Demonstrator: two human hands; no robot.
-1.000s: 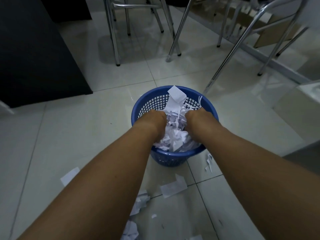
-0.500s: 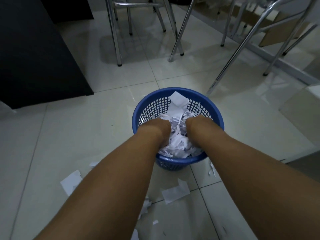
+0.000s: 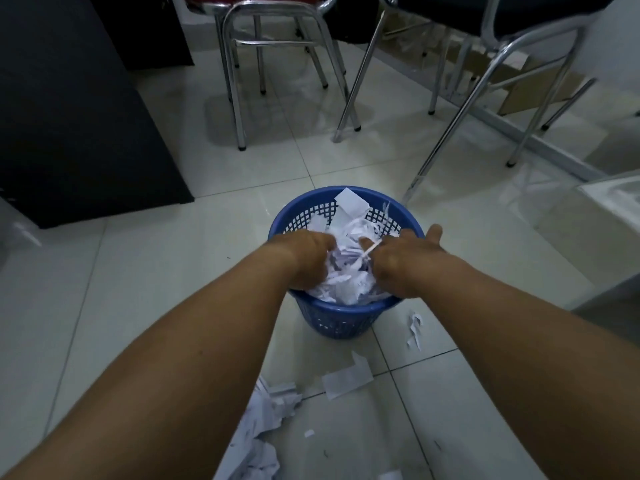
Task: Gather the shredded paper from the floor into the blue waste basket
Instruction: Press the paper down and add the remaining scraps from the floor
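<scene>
The blue waste basket (image 3: 341, 323) stands on the tiled floor in front of me, heaped with white shredded paper (image 3: 346, 287). My left hand (image 3: 304, 251) rests over the basket's left rim, its fingers bent down into the paper with the tips hidden. At the right rim, my right hand (image 3: 405, 259) has its fingers spread, and a thin strip lies across them. More paper lies on the floor near me: a crumpled pile (image 3: 266, 417), a flat piece (image 3: 346, 379) and a torn strip (image 3: 414, 330).
Chrome chair legs (image 3: 239, 98) stand behind the basket, and one slanted leg (image 3: 446, 140) ends just beyond its right rim. A dark cabinet (image 3: 69, 116) fills the left. At the right edge is a white unit (image 3: 616, 209). Cardboard (image 3: 540, 88) lies at the back right.
Both hands have risen from deep in the paper to the basket's rim. The right hand's fingers have spread apart. The view has tilted up, showing more of the chairs.
</scene>
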